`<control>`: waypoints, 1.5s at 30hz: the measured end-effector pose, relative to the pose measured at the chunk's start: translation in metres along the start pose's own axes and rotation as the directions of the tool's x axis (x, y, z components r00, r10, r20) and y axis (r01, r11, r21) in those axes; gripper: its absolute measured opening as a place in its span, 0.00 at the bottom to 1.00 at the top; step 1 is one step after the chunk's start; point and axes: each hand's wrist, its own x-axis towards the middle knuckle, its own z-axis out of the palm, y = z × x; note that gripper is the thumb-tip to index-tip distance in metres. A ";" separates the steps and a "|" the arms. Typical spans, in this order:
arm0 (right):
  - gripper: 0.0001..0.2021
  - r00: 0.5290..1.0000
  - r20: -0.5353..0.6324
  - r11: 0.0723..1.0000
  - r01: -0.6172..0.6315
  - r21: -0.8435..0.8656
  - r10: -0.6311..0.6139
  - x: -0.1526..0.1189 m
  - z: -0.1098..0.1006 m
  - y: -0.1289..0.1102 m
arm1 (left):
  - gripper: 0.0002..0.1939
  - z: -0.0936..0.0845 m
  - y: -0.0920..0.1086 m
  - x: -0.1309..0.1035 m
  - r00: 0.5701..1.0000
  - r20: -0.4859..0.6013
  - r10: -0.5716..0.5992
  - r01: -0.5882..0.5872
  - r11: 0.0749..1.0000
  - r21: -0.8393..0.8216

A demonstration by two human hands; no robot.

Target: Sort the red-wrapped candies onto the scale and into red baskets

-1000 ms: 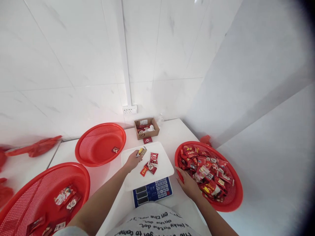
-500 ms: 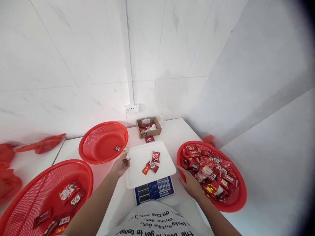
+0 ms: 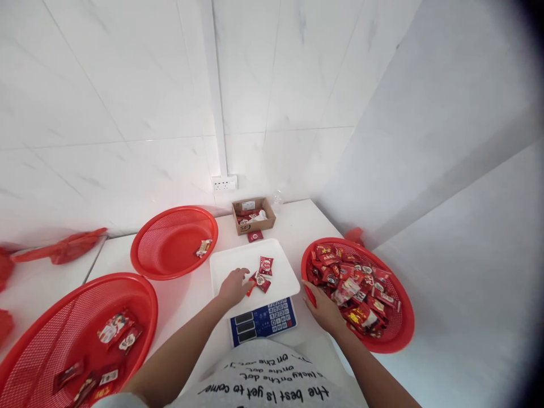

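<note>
My left hand is over the white tray of a weighing scale, fingers apart beside a few small red packets. Its fingertips reach the nearest one, partly hidden beneath them. Another red packet lies just behind. With my right hand I hold the near left rim of a red plastic basket, heaped with mostly red wrapped packets. The scale's blue keypad panel shows in front of the tray.
A second red basket at the back left holds a pale packet. The larger left basket contains several packets. Behind the tray stands a small cardboard box of packets, with one red packet before it. Red plastic bags lie far left.
My left hand has let go of the pale packet, now in the back left basket, and has moved right over the tray. My right hand stays on the right basket's rim.
</note>
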 end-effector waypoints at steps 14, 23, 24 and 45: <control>0.23 1.000 0.017 1.000 -0.015 -0.009 0.015 -0.001 -0.006 -0.007 | 0.12 -0.021 -0.014 0.001 0.995 -0.084 0.054 -0.028 0.959 0.282; 0.24 1.000 0.026 1.000 -0.012 0.008 0.012 -0.001 -0.003 -0.004 | 0.10 -0.120 -0.010 0.021 0.791 -0.605 0.091 -0.066 0.996 0.064; 0.24 1.000 0.021 1.000 -0.011 0.011 0.010 -0.001 -0.003 -0.004 | 0.10 -0.117 -0.008 0.021 0.805 -0.579 0.132 -0.096 0.991 0.092; 0.23 1.000 -0.008 1.000 0.007 0.027 -0.007 -0.001 -0.001 -0.003 | 0.29 0.038 0.013 0.044 0.832 0.370 0.414 -0.554 0.579 0.598</control>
